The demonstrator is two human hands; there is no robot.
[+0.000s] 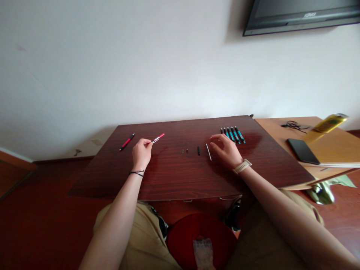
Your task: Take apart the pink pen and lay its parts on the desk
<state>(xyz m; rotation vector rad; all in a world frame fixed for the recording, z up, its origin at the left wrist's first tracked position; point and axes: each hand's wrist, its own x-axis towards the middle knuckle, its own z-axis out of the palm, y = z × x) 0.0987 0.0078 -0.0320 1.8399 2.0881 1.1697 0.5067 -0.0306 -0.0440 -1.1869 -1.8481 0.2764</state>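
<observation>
My left hand point(142, 153) pinches a pink pen barrel point(159, 136) with a silver clip, held over the left part of the dark wooden table point(168, 183). My right hand point(227, 150) hovers with fingers apart, nothing in it, just right of a thin white refill point(208, 152). Left of the refill lie a short black grip piece point(198, 150), a tiny dark part point(187, 150) and a small spring-like piece point(182, 151). A whole pink and black pen point(127, 142) rests at the left. Several teal and black pens point(233, 134) lie in a row behind my right hand.
On the lighter side table point(343, 150) at the right are a black phone point(303, 151), a coiled cable point(294, 125) and a tilted yellow can point(329, 123). A television point(303, 17) hangs above. A red stool point(180, 240) stands below the table's front edge.
</observation>
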